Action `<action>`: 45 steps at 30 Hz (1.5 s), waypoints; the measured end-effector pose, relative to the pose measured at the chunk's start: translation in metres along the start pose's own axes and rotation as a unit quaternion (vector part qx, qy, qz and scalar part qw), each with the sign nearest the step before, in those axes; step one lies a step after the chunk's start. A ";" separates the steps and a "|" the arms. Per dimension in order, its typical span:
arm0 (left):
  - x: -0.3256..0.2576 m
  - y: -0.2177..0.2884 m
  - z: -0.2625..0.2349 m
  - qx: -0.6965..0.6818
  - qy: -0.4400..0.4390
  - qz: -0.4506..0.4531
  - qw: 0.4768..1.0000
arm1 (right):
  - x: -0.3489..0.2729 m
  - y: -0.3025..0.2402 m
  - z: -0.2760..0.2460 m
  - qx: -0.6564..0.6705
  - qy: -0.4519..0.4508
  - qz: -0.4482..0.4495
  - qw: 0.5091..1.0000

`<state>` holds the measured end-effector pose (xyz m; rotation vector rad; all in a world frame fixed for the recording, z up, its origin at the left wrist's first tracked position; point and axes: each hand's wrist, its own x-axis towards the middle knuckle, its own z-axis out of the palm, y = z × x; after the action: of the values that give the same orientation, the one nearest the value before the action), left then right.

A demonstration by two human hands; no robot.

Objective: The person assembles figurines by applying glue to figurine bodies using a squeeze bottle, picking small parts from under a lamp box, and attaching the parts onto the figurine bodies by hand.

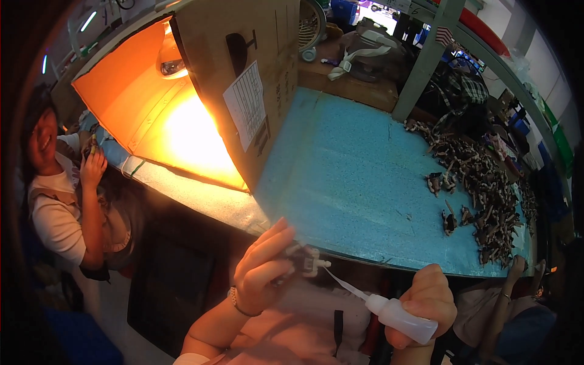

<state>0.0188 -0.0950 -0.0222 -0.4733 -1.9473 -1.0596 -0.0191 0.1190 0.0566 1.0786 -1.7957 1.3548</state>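
Observation:
My left hand [258, 267] is closed around a small figure-like part [311, 263], pale at the end that sticks out past my fingers; the rest of it is dark and partly blurred. My right hand [433, 298] grips a white squeeze bottle [395, 316] with a long thin nozzle. The bottle points up and to the left, and the nozzle's tip is at or very near the pale end of the part; I cannot tell whether they touch. Both hands are just in front of the blue tabletop's [340, 176] near edge.
A heap of small brown and pale parts [480, 188] covers the table's right side. An open cardboard box [274, 91] with a lit bulb [173, 61] stands at the left. A green-grey post [429, 67] rises behind. A co-worker [67, 201] sits at left; another person's forearm [504, 298] is at lower right.

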 end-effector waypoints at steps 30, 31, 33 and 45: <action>0.001 -0.001 0.000 -0.011 0.002 -0.033 0.999 | -0.006 -0.010 -0.001 0.000 -0.021 0.069 0.997; 0.000 -0.001 0.000 -0.015 0.001 -0.035 0.999 | -0.006 -0.008 -0.001 -0.002 -0.026 0.054 0.998; -0.001 -0.002 0.000 -0.019 0.000 -0.037 0.999 | -0.006 -0.005 -0.001 -0.004 -0.032 0.039 0.999; -0.005 0.004 0.007 -0.244 0.045 -0.173 0.953 | -0.012 0.004 0.005 0.021 0.015 0.006 1.000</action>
<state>0.0204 -0.0871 -0.0263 -0.3414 -1.7136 -1.7746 -0.0170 0.1172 0.0435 1.0659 -1.7622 1.4130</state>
